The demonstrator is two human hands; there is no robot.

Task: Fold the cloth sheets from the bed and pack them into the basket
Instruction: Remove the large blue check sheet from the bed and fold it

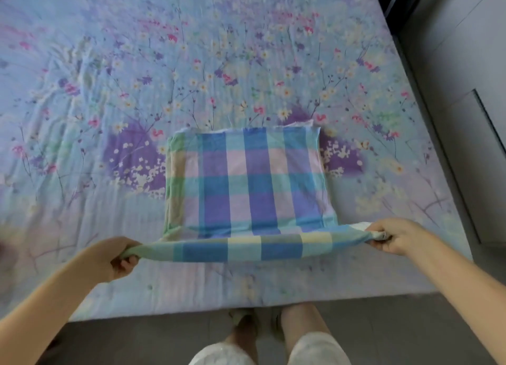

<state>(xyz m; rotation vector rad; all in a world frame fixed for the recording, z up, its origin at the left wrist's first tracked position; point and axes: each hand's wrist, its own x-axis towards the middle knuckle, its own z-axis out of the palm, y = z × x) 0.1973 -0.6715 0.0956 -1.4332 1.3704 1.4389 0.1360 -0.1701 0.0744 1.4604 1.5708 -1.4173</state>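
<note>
Checked cloth sheet [246, 181], already folded down to a roughly square pad, lies flat on the floral bed cover [191, 63] near the bed's near edge, right of centre. Both hands are clamped on its near edge: left hand [115, 257] has fingers curled round the near-left corner, right hand [394, 236] pinches the bunched near-right corner. That edge is lifted just off the bed and pulled taut between them into a narrow band; the rest of the pad rests on the cover. Looks light, thin and limp, woven cotton-like, no stiffness; it sags unless kept under tension and the layers could slide apart, so corners are the right place to hold, gathering all layers at once. Not fragile, not slippery against the cover, by the look of it. Stretched band's long axis runs left-right, parallel to the bed edge; the pad's far edge [246, 130] points away from the person, with some white underside peeking at the far-right corner. Likely next fold carries the near edge over to the far one. No basket in view. Grey floor [137, 342] below, person's legs visible.
</note>
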